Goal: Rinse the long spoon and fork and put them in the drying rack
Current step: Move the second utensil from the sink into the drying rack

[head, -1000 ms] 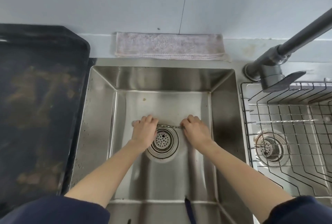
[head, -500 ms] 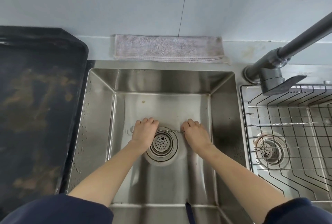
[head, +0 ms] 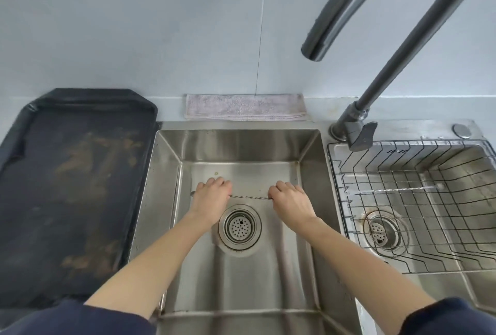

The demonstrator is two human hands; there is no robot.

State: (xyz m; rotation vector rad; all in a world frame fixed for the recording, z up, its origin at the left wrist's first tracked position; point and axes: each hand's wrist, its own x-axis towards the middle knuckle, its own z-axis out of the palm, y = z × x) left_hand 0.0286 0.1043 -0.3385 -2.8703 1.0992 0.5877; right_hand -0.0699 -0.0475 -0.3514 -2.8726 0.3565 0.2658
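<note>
A long metal utensil with a twisted handle [head: 248, 197] lies across the bottom of the left sink basin [head: 241, 275], just behind the drain. My left hand [head: 212, 197] is closed over its left end, where a small tip pokes out. My right hand [head: 291, 200] is closed over its right end. I cannot tell whether it is the spoon or the fork. A second long twisted utensil [head: 397, 189] lies across the wire drying rack [head: 334, 173] in the right basin.
The dark faucet [head: 357, 125] stands between the basins, its spout arching high over the left basin; no water runs. A folded grey cloth [head: 245, 107] lies behind the sink. A worn black tray [head: 69, 187] covers the counter on the left.
Both hands stay on the utensil at the sink bottom. The view has tilted up, so the faucet spout now shows.
</note>
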